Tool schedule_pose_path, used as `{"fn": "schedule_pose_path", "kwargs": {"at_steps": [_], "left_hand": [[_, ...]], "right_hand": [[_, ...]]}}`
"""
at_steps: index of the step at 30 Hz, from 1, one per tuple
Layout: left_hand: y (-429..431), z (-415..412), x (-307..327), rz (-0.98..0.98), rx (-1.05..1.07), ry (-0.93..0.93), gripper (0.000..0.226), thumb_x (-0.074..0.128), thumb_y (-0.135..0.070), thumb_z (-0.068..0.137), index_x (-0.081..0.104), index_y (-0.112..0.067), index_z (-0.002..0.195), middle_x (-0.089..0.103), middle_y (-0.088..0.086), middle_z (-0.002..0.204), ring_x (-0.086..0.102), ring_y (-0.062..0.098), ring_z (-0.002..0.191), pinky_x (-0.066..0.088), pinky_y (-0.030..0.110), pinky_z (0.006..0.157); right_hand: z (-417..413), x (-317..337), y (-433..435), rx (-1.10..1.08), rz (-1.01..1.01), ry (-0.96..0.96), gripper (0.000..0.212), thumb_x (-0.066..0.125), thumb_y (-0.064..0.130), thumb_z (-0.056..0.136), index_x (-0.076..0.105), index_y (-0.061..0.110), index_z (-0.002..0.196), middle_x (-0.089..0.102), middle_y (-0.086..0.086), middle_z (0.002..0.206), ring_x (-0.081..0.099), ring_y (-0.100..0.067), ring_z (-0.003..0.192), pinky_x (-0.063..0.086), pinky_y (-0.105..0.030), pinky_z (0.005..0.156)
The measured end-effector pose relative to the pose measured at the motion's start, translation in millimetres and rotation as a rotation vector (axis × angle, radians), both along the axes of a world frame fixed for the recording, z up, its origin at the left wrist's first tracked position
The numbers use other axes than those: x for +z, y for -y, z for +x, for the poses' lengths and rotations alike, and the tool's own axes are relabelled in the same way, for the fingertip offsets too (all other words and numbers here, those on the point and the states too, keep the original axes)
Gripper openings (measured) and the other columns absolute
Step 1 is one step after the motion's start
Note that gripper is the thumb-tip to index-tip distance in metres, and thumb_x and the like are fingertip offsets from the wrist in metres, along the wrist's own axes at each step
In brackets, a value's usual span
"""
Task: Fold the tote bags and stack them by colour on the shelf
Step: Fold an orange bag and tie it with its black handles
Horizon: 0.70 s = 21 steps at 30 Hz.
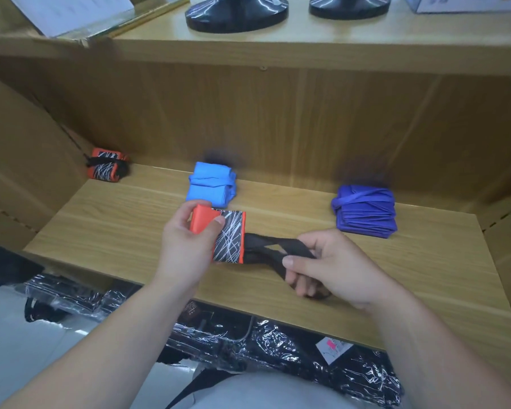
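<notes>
wooden shelf [106, 231] lies bare toward both edges; left hand [186, 249] grips orange bag [222, 234], right hand [334, 267] pinches its black straps [266, 243].

A shop: wooden shelf [115, 231] with colour-sorted folded bags [211, 184], plastic-wrapped tagged stock [248, 340] below it, black stand bases [236, 13] above.

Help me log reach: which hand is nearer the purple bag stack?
Right. The right hand, pinching the black straps, is just front-left of the purple stack; the left hand, gripping the orange bag, is farther left, by the blue stack.
</notes>
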State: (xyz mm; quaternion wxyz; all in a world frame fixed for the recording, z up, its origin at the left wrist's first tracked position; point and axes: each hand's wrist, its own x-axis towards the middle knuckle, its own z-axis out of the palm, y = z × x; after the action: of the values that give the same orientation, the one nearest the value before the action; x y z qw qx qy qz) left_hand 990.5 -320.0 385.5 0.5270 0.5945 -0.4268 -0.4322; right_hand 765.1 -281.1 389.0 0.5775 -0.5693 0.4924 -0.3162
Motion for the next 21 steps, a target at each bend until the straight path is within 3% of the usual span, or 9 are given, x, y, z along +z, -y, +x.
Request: {"fn": "schedule_pose_path", "kwargs": {"at_steps": [2, 5, 8, 10, 13, 15, 17, 19, 21], "left_hand": [[2, -1, -2, -0.008, -0.002, 0.034, 0.024, 0.074, -0.009, 0.089, 0.065, -0.030, 0.097, 0.066, 0.002, 0.086, 0.061, 0.012, 0.064, 0.052, 0.026, 0.053], [10, -2, 3, -0.016, 0.073, -0.046, 0.022, 0.073, -0.008, 0.089, 0.066, -0.026, 0.101, 0.068, 0.002, 0.088, 0.064, 0.015, 0.071, 0.058, 0.033, 0.063], [15, -2, 19, -0.038, 0.115, -0.198, 0.017, 0.069, -0.008, 0.092, 0.066, -0.021, 0.103, 0.071, 0.003, 0.090, 0.068, 0.021, 0.077, 0.059, 0.046, 0.070], [12, -6, 31, -0.040, 0.053, -0.318, 0.014, 0.065, -0.009, 0.095, 0.064, -0.021, 0.102, 0.072, 0.001, 0.089, 0.070, 0.019, 0.073, 0.060, 0.042, 0.062], [-2, -14, 38, 0.018, -0.104, -0.391, 0.014, 0.062, -0.012, 0.096, 0.065, -0.020, 0.106, 0.074, 0.004, 0.092, 0.070, 0.020, 0.074, 0.057, 0.041, 0.064], [-10, -15, 34, 0.073, -0.177, -0.394, 0.018, 0.064, -0.016, 0.092, 0.067, -0.019, 0.109, 0.073, 0.005, 0.092, 0.067, 0.020, 0.071, 0.051, 0.036, 0.064], [-16, -14, 28, 0.133, -0.243, -0.396, 0.029, 0.067, -0.019, 0.084, 0.066, -0.016, 0.112, 0.071, 0.008, 0.094, 0.065, 0.020, 0.070, 0.051, 0.033, 0.062], [-21, -13, 22, 0.182, -0.294, -0.373, 0.032, 0.074, -0.015, 0.077, 0.066, -0.016, 0.108, 0.072, 0.010, 0.092, 0.066, 0.020, 0.070, 0.056, 0.031, 0.059], [-25, -12, 13, 0.202, -0.278, -0.271, 0.031, 0.079, -0.005, 0.077, 0.066, -0.017, 0.103, 0.072, 0.011, 0.090, 0.066, 0.021, 0.070, 0.057, 0.032, 0.063]], "right_hand": [[-4, 0, -4, 0.104, 0.051, 0.031, 0.023, 0.063, 0.008, 0.098, 0.068, 0.017, 0.077, 0.068, -0.008, 0.066, 0.056, -0.013, 0.046, 0.040, -0.023, 0.044], [-7, -2, -10, 0.206, 0.017, -0.114, 0.020, 0.061, 0.020, 0.101, 0.063, 0.008, 0.085, 0.069, -0.003, 0.068, 0.059, -0.014, 0.051, 0.045, -0.026, 0.050], [-4, -12, -16, 0.255, -0.274, -0.519, 0.042, 0.054, 0.061, 0.093, 0.055, 0.021, 0.083, 0.063, 0.003, 0.074, 0.057, -0.006, 0.063, 0.051, -0.037, 0.065], [-5, -21, -14, 0.209, -0.346, -0.570, 0.054, 0.041, 0.079, 0.085, 0.053, 0.027, 0.087, 0.057, 0.014, 0.078, 0.052, -0.004, 0.070, 0.049, -0.040, 0.073], [-9, -32, -3, 0.102, -0.072, -0.156, 0.078, 0.036, 0.091, 0.080, 0.067, 0.027, 0.112, 0.067, 0.023, 0.106, 0.060, 0.001, 0.103, 0.046, -0.043, 0.101], [-7, -39, 5, 0.100, 0.099, 0.171, 0.083, 0.034, 0.093, 0.077, 0.064, 0.034, 0.126, 0.064, 0.020, 0.130, 0.053, -0.002, 0.130, 0.033, -0.037, 0.116], [0, -33, 10, 0.062, 0.170, 0.463, 0.088, 0.033, 0.091, 0.077, 0.063, 0.028, 0.130, 0.066, 0.006, 0.134, 0.053, -0.012, 0.134, 0.032, -0.038, 0.115], [5, -20, 15, -0.063, 0.237, 0.802, 0.110, 0.037, 0.091, 0.074, 0.052, 0.004, 0.140, 0.060, -0.018, 0.139, 0.052, -0.029, 0.136, 0.034, -0.044, 0.116], [2, -4, 17, -0.210, 0.273, 1.089, 0.117, 0.039, 0.087, 0.074, 0.045, -0.010, 0.138, 0.060, -0.033, 0.130, 0.057, -0.043, 0.128, 0.042, -0.052, 0.112]]}}
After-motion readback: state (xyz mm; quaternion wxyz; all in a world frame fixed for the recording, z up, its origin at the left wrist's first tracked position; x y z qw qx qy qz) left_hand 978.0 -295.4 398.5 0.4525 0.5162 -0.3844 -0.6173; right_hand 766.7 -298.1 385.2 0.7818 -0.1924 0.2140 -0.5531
